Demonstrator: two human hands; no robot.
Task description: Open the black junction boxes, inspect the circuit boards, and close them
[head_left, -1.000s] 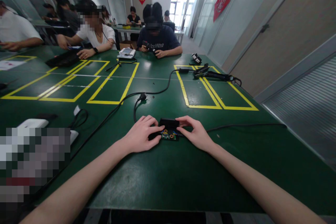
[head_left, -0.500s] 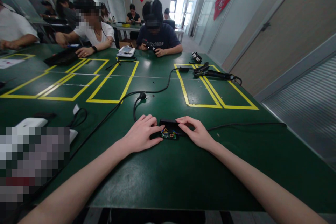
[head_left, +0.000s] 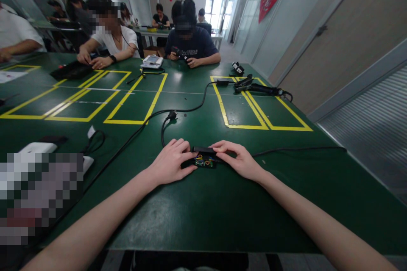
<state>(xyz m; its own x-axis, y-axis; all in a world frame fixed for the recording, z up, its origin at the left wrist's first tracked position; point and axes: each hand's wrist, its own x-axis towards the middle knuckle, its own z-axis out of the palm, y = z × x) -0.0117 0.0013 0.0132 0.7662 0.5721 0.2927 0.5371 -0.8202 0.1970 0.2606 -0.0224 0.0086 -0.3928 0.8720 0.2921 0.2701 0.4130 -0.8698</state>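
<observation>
A small black case holding a green circuit board (head_left: 205, 162) with copper-coloured rings lies on the green table between my hands. Its black cover (head_left: 204, 150) is tilted over the far side of the board, which still shows. My left hand (head_left: 173, 161) grips the left end of the case between thumb and fingers. With thumb and index finger, my right hand (head_left: 237, 159) pinches the right end of the cover. A black cable (head_left: 299, 149) runs off to the right from behind my right hand, and a plug (head_left: 172, 115) lies beyond my left hand.
The green table (head_left: 203, 216) has yellow tape rectangles. A long black cable (head_left: 127, 137) crosses it on the left. A black device (head_left: 260, 89) lies at the back right, white items (head_left: 40, 148) at the left. Two people (head_left: 190, 44) (head_left: 111, 38) sit across, handling objects.
The black cover has tilted down toward the board, with my right hand's fingers on it. My left hand has barely moved. Across the table, a person's hand has shifted over the black tray.
</observation>
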